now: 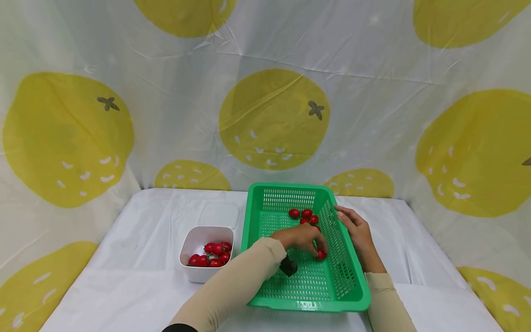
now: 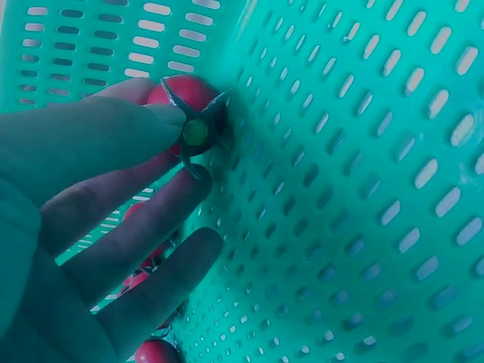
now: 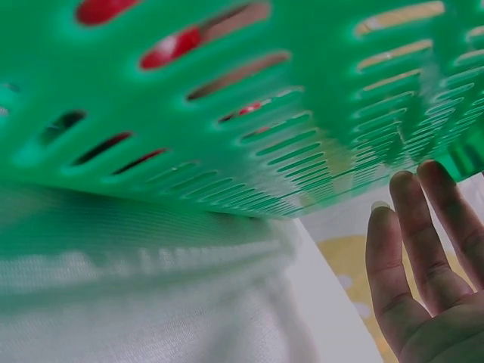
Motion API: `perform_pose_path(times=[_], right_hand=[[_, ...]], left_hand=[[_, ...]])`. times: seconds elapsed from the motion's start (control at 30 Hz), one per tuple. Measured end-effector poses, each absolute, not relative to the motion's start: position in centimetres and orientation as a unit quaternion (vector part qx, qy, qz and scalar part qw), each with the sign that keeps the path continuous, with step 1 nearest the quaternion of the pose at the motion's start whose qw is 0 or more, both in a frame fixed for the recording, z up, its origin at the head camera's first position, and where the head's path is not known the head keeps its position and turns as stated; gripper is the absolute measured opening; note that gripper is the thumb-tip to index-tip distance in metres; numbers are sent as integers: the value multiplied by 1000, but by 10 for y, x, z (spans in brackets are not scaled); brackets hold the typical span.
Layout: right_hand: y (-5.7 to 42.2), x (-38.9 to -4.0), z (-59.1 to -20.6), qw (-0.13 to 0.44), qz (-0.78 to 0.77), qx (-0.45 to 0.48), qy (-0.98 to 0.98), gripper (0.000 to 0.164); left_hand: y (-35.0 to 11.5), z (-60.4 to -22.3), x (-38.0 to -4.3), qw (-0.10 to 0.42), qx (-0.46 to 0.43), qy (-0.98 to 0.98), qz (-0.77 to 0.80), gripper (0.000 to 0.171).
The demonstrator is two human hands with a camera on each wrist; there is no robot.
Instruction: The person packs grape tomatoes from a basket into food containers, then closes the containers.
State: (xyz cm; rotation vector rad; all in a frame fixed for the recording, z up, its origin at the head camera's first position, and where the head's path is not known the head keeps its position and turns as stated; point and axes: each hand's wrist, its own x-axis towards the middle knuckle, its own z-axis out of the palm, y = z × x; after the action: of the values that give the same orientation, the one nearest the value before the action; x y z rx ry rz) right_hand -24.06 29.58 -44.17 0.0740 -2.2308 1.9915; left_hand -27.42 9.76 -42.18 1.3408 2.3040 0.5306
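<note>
On the white-covered table (image 1: 137, 267), right of the middle and reaching from the far edge toward the near edge: a green basket (image 1: 309, 305) with slotted plastic walls. Probably light and fairly stiff, liable to skid if nudged, so best steadied by the rim. Just beside its left wall, a smaller white box (image 1: 201, 275), open at the top; likely light and smooth too, and easy to grip by opposite walls. Behind that, toward the table's far edge, a pale flat piece (image 1: 218, 215), perhaps a lid, too faint to be sure. At the basket's right rim, outside the wall, the right hand (image 1: 360, 233), with fingers extended and resting lightly against the edge rather than clenched. Inside the basket, close to the right wall, the left hand (image 1: 309, 239), pinching a single red tomato (image 2: 189, 92) between thumb and forefinger, other fingers loosely spread. Toward the basket's far right corner, a loose cluster of tomatoes (image 1: 294, 213), partly hidden by the left hand; in the box, a heap of similar fruit (image 1: 217, 249), mostly along the near and right walls. Small, light, glossy and probably slippery, firm yet apt to bruise or split under a hard squeeze: best taken round the sides with a gentle pinch, clear of the green calyx (image 2: 195, 133).
</note>
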Motion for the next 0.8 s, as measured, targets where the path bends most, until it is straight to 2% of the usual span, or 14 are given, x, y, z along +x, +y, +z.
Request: perform_pose_path(times=[0.8], right_hand=[[296,-241,-445,72,675,19,-734,45]], left_hand=[[104,-429,-269,227,470,830,194,19]])
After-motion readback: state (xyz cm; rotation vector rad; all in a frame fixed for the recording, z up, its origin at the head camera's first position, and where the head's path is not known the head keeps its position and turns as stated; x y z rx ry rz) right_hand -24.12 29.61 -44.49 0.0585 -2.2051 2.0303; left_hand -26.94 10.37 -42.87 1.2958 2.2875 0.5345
